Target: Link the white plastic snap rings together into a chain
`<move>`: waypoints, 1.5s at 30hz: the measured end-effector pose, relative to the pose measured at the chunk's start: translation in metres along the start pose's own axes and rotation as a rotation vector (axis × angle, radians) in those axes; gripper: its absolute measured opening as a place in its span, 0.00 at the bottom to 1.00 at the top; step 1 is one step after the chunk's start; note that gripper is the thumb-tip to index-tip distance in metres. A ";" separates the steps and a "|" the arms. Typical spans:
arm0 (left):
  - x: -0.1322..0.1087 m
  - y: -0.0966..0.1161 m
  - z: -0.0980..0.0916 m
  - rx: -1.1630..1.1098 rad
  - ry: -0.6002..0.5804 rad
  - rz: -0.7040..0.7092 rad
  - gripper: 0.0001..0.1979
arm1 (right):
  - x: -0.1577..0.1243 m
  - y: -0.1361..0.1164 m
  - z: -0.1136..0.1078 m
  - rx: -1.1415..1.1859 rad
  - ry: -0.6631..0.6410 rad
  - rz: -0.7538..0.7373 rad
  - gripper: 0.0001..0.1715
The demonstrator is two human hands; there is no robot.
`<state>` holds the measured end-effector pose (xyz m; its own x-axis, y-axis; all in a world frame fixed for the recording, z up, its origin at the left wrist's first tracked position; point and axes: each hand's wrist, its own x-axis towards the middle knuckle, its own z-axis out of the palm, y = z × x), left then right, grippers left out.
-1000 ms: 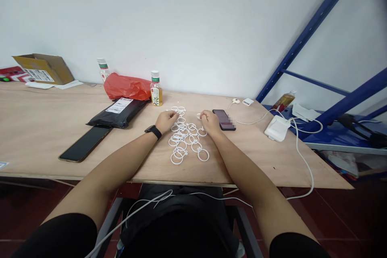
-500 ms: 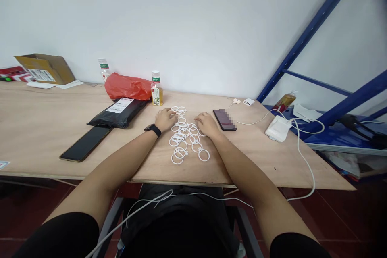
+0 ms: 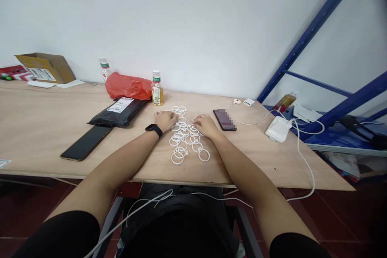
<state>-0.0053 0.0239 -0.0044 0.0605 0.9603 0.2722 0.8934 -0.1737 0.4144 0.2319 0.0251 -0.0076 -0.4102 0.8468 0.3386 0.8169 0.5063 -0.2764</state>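
White plastic rings (image 3: 181,135), with small clips or eyelets on some, lie overlapping in a loose pile on the wooden table. At the pile's far left edge is my left hand (image 3: 166,121), a black watch on its wrist. Its fingers are curled down, and a bit of white ring shows behind the knuckles. Across from it, my right hand (image 3: 207,125) bends its fingers over the pile's right side. Part of a white ring (image 3: 194,119) peeks out at those fingertips. My fingers cover most of what each hand grips.
On the left lie a dark phone (image 3: 86,143), a black parcel (image 3: 119,113) and a red plastic bag (image 3: 128,86). A drink bottle (image 3: 156,90) stands behind the pile. Rightward are another phone (image 3: 223,119), a white charger box (image 3: 278,128) with cables, and a blue metal rack (image 3: 314,28).
My right hand has shifted slightly left over the rings. The fingers of my left hand have curled in more. Most of the rings lie as before.
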 end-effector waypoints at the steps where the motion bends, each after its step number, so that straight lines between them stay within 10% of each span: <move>1: 0.000 0.000 0.000 0.002 0.024 -0.017 0.19 | 0.000 -0.001 0.000 0.005 0.014 -0.005 0.07; 14: -0.001 -0.001 -0.002 0.073 0.046 -0.136 0.22 | 0.000 -0.003 -0.003 0.322 0.299 0.014 0.12; 21: 0.001 0.000 -0.004 0.098 -0.034 -0.148 0.19 | 0.001 -0.004 -0.005 0.336 0.324 0.052 0.29; 32: 0.006 -0.013 0.004 -0.044 0.062 -0.084 0.10 | -0.003 -0.009 -0.007 0.360 0.315 0.134 0.12; 39: 0.009 -0.016 0.007 -0.174 0.159 -0.009 0.19 | -0.002 -0.009 -0.011 0.328 0.312 0.158 0.28; 45: 0.007 -0.009 0.003 -0.302 0.242 0.047 0.16 | -0.002 -0.008 -0.012 0.306 0.281 0.111 0.22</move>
<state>-0.0114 0.0332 -0.0082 -0.0414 0.8767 0.4792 0.7190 -0.3069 0.6236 0.2307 0.0174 0.0044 -0.1657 0.8427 0.5123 0.6742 0.4759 -0.5647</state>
